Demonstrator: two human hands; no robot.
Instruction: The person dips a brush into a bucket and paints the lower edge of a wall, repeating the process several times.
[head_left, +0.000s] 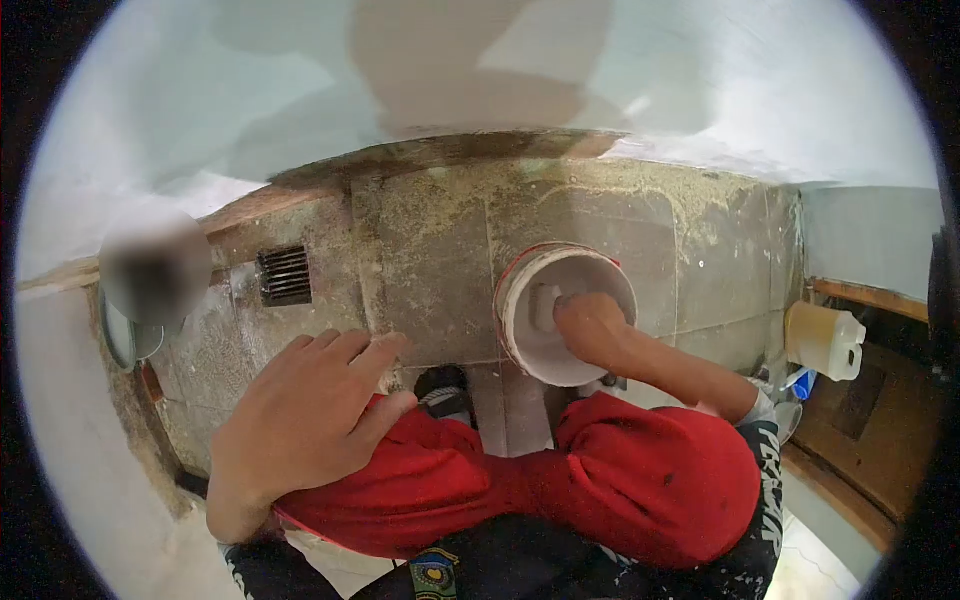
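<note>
My right hand (592,328) reaches down inside a white bucket (622,285) that stands on the tiled floor in front of my knees. Its fingers are closed by a small pale, block-like object (544,306) within the bucket; what exactly they grip I cannot make out. A reddish band shows along the bucket's left outer side. My left hand (320,405) hovers over my left knee, in red cloth, with its fingers stretched out and nothing in it.
Grimy floor tiles (430,300) run up to a pale wall (650,90). A dark drain grate (285,276) lies at left. A yellowish jerrycan (822,340) stands at right beside a brown wooden panel (850,410). Part of a round mirror-like or basin shape (118,325) shows far left.
</note>
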